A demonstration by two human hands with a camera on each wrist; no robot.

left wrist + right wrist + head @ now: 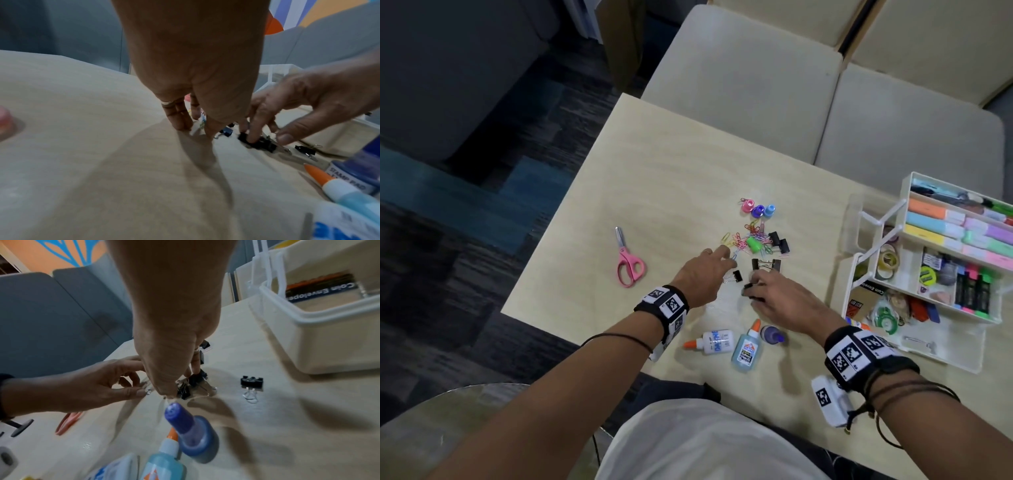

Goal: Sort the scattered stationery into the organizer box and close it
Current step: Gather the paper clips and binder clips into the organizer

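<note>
Black binder clips (766,264) and coloured paper clips (743,240) lie scattered mid-table. My right hand (751,291) curls its fingers over a small bunch of binder clips (183,391) on the table, with its index fingertip on one clip (257,143). My left hand (727,263) points its fingers down at the table just left of it. Its thumb tip touches the wire handle of a lone binder clip (225,132). The white organizer box (856,274) stands open at the right, its tiers holding highlighters, tape and sticky notes.
Pink scissors (628,260) lie to the left. A white glue bottle (714,342), a blue glue bottle (748,347) and a purple stamp-pad ink bottle (774,334) lie near the front edge. Coloured push-pin-like caps (758,209) sit farther back. Another binder clip (252,381) rests toward the box.
</note>
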